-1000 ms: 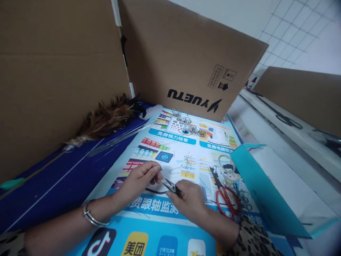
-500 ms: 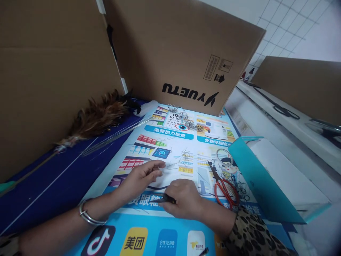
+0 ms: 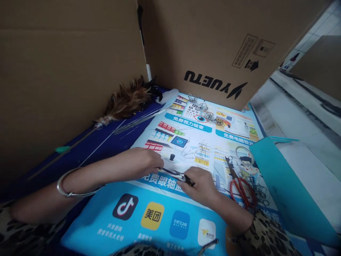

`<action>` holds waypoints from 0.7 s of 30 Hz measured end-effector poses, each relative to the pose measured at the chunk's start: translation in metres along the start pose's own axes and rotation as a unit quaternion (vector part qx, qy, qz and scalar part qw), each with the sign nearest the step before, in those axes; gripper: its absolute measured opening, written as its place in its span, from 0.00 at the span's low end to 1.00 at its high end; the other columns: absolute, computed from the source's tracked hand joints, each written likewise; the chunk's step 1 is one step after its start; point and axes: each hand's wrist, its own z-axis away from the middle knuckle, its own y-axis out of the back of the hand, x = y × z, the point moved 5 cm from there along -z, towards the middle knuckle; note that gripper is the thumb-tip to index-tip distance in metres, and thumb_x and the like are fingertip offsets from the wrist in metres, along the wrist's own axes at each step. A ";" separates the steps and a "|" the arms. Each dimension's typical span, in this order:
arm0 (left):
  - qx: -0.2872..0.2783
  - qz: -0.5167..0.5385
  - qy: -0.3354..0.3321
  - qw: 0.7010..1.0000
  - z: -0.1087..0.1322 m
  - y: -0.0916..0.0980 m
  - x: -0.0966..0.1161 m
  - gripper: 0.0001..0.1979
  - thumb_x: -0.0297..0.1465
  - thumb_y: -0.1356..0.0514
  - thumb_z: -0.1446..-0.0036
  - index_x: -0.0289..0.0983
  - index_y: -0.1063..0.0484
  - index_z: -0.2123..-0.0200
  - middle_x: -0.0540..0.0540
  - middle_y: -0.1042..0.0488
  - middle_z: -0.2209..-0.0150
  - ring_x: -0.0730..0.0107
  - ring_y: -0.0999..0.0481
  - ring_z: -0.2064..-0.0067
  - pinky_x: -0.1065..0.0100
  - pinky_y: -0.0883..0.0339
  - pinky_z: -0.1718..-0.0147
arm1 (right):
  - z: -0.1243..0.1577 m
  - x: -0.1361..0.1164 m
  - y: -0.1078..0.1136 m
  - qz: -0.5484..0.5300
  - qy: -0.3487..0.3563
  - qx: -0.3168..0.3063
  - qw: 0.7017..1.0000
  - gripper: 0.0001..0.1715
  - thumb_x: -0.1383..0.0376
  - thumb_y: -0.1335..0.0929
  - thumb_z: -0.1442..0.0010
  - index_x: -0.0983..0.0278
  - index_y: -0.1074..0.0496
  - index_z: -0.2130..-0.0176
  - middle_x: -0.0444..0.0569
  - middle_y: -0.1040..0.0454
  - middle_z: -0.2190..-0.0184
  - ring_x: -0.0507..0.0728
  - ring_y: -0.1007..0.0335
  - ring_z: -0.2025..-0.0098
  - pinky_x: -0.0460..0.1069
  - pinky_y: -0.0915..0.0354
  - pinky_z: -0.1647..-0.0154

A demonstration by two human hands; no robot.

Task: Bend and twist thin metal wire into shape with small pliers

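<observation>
My right hand (image 3: 201, 185) grips small black-handled pliers (image 3: 183, 177), jaws pointing left over a printed poster (image 3: 170, 217). My left hand (image 3: 145, 164) pinches a thin dark wire (image 3: 167, 171) just left of the plier jaws, fingertips nearly meeting the tool. A small dark bead (image 3: 172, 156) lies on the poster just beyond the hands. Bent wire pieces (image 3: 201, 151) lie a little farther back.
Red-handled pliers (image 3: 241, 186) and wire rings lie right of my right hand. A teal folder (image 3: 290, 192) stands at the right. A feather duster (image 3: 125, 103) and long wires (image 3: 141, 119) lie at the left. Cardboard panels (image 3: 213, 46) wall the back and left.
The camera view swung to the right and closer. My left hand closed its fingers and came down to the plier jaws; my right hand raised the pliers' tip toward it.
</observation>
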 end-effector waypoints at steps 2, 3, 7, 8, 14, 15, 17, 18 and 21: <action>-0.065 -0.020 -0.029 0.997 0.005 -0.005 0.007 0.03 0.27 0.40 0.48 0.40 0.28 0.68 0.50 0.24 0.68 0.64 0.25 0.66 0.70 0.38 0.69 | -0.001 0.000 0.002 -0.006 -0.007 0.001 1.000 0.18 0.54 0.36 0.43 0.64 0.37 0.75 0.44 0.34 0.76 0.50 0.39 0.72 0.45 0.50 0.73; -0.080 -0.025 -0.039 0.996 0.007 -0.008 0.011 0.03 0.27 0.39 0.49 0.40 0.28 0.69 0.49 0.24 0.68 0.63 0.26 0.65 0.69 0.38 0.70 | -0.001 0.000 0.002 -0.009 -0.008 0.000 1.000 0.18 0.54 0.35 0.43 0.64 0.37 0.75 0.44 0.34 0.76 0.50 0.39 0.72 0.45 0.50 0.73; -0.072 -0.043 -0.049 0.995 0.005 -0.015 0.022 0.05 0.28 0.37 0.52 0.39 0.28 0.68 0.46 0.25 0.67 0.59 0.27 0.64 0.67 0.38 0.70 | -0.001 -0.001 0.003 -0.027 -0.007 0.002 1.000 0.17 0.54 0.35 0.43 0.64 0.37 0.74 0.44 0.35 0.76 0.50 0.39 0.72 0.45 0.50 0.72; -0.070 -0.047 -0.045 0.995 0.003 -0.017 0.023 0.06 0.28 0.37 0.52 0.39 0.28 0.68 0.46 0.25 0.67 0.59 0.27 0.64 0.67 0.39 0.70 | -0.001 -0.001 0.004 -0.034 -0.007 0.006 0.999 0.17 0.54 0.35 0.43 0.64 0.37 0.75 0.44 0.35 0.77 0.50 0.39 0.72 0.44 0.50 0.72; -0.075 -0.027 0.004 0.997 -0.003 -0.025 0.006 0.11 0.29 0.38 0.51 0.41 0.30 0.62 0.47 0.25 0.64 0.61 0.27 0.65 0.67 0.39 0.69 | -0.002 0.005 0.006 -0.077 -0.030 0.035 0.996 0.19 0.55 0.36 0.42 0.64 0.39 0.77 0.43 0.38 0.79 0.49 0.41 0.74 0.44 0.50 0.74; -0.072 -0.023 0.011 0.997 -0.004 -0.025 0.003 0.11 0.29 0.38 0.51 0.41 0.30 0.62 0.47 0.25 0.65 0.61 0.27 0.65 0.68 0.39 0.69 | -0.002 0.006 0.006 -0.083 -0.035 0.036 0.995 0.19 0.54 0.36 0.42 0.64 0.39 0.76 0.43 0.38 0.79 0.49 0.41 0.74 0.44 0.50 0.74; -0.063 -0.005 0.017 0.998 -0.006 -0.026 -0.002 0.09 0.29 0.38 0.51 0.41 0.29 0.63 0.47 0.25 0.64 0.61 0.27 0.64 0.68 0.39 0.68 | -0.002 0.007 0.006 -0.090 -0.042 0.038 0.994 0.19 0.54 0.37 0.41 0.64 0.38 0.76 0.43 0.38 0.79 0.50 0.41 0.74 0.44 0.50 0.75; -0.058 0.006 0.017 0.998 -0.006 -0.026 -0.003 0.09 0.28 0.39 0.51 0.41 0.29 0.63 0.47 0.25 0.64 0.60 0.27 0.63 0.68 0.39 0.67 | -0.003 0.008 0.006 -0.091 -0.043 0.038 0.994 0.19 0.54 0.37 0.41 0.64 0.38 0.76 0.43 0.38 0.79 0.50 0.41 0.74 0.44 0.50 0.75; -0.050 0.032 0.012 0.998 -0.007 -0.026 -0.002 0.15 0.27 0.39 0.51 0.42 0.30 0.57 0.46 0.26 0.61 0.60 0.27 0.60 0.67 0.38 0.64 | -0.003 0.007 0.006 -0.086 -0.043 0.038 0.995 0.19 0.54 0.37 0.42 0.63 0.38 0.76 0.43 0.37 0.79 0.50 0.41 0.74 0.44 0.49 0.75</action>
